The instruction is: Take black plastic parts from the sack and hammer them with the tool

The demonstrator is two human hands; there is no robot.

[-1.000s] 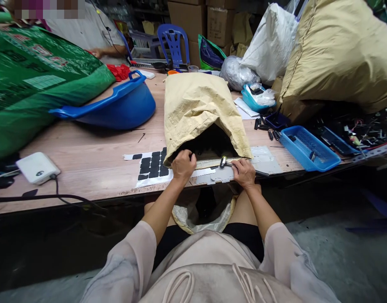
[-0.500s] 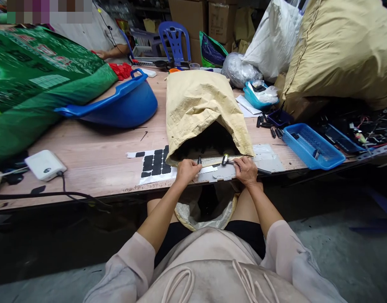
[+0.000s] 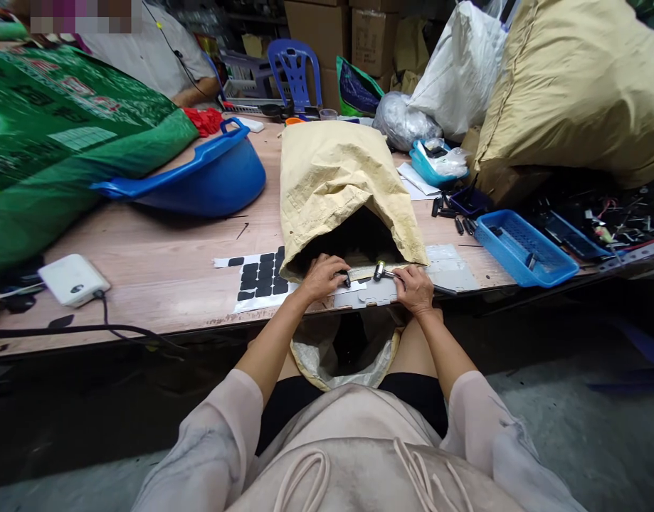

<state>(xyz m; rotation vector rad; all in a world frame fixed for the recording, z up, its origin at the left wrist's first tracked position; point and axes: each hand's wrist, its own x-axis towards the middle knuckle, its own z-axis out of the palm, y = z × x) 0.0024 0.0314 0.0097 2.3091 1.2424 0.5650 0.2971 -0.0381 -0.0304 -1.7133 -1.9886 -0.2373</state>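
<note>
My left hand (image 3: 322,276) is closed on a small black part (image 3: 346,279) at the mouth of a tan woven sack (image 3: 331,163). The sack lies on the table with its dark opening facing me. In my right hand (image 3: 414,286) is a small hammer (image 3: 379,271), held by its handle, its metal head pointing left toward the black part. Both hands are over a flat grey-white board (image 3: 359,298) along the table's front edge. A second sack (image 3: 312,368), its white lining showing, stands open between my knees.
On the left are a sheet of black stickers (image 3: 262,277), a white box with cables (image 3: 74,279), a blue basin (image 3: 220,174) and a green sack (image 3: 81,142). To the right sits a blue basket (image 3: 524,249). A co-worker (image 3: 150,53) sits across the table.
My left hand has turned over and moved slightly up toward the sack's mouth; the black part, upright before, now lies lower and tilted. My right hand with the hammer has barely moved.
</note>
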